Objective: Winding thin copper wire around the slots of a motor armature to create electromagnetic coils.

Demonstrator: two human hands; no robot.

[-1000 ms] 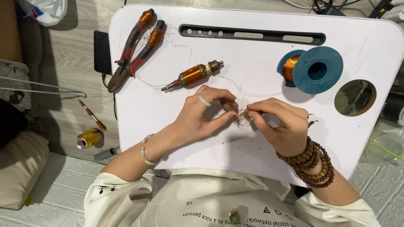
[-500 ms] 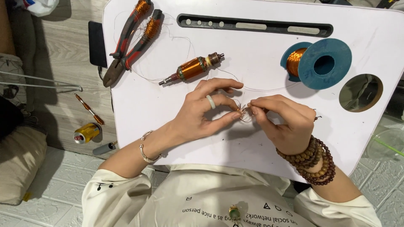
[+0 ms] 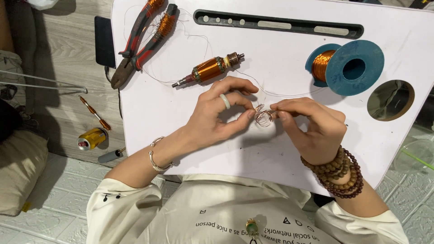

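Between both hands (image 3: 266, 119), seemingly pinched wire coil (image 3: 263, 117).

A small coil of thin wire (image 3: 263, 117) sits pinched between both hands' fingertips above the white table.

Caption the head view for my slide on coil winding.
Both hands pinch a small wire coil over a white table.

Rotor (image 3: 208, 68) left of spool (image 3: 348, 68) — on table (image 3: 280, 149)
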